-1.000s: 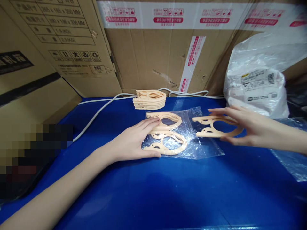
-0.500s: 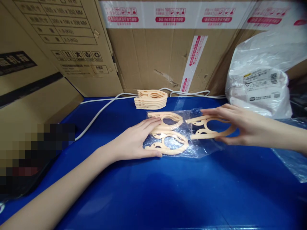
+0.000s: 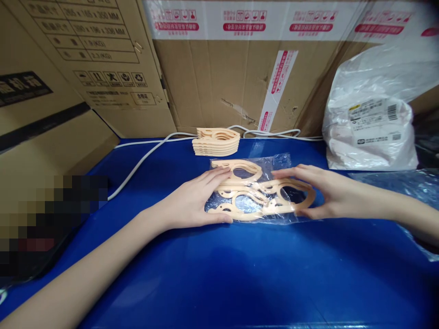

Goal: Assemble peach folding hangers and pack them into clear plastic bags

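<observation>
Left hand: grip spread over clear plastic bag and beige folding hangers.
Right hand: grip pinching another hanger; its ends overlap the bag, inside or atop cannot tell.
Hanger stack: on blue table, behind bag.

One left hand and one right hand. At least three beige looped frames, plus one stack of more, whose layers are hard to count. One clear bag, one clear sheet, one white package; at least two cardboard boxes, at least one white cord.
</observation>
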`<control>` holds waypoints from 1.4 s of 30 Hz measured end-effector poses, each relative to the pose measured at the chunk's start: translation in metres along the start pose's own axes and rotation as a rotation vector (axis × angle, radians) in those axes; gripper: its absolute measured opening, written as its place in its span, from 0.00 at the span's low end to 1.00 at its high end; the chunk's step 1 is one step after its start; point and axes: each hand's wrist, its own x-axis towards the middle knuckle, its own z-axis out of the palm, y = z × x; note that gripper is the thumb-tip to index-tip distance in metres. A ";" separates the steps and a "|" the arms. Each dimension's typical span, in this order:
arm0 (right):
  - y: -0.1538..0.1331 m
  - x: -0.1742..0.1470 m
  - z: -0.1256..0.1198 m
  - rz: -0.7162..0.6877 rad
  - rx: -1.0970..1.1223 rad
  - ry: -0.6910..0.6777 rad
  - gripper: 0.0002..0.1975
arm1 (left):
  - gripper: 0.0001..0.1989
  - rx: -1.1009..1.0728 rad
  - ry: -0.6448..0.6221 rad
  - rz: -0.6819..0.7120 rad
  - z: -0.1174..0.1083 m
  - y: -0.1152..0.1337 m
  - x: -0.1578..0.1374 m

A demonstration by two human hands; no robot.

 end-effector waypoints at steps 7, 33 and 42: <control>-0.006 0.008 0.012 -0.007 0.074 0.017 0.39 | 0.50 -0.001 0.004 0.013 0.000 0.000 0.000; -0.008 0.015 0.027 0.001 0.389 0.065 0.35 | 0.60 -0.092 -0.002 -0.066 0.001 0.001 -0.001; -0.010 0.024 0.033 -0.052 0.455 0.083 0.32 | 0.60 -0.094 -0.022 -0.093 0.001 0.002 -0.001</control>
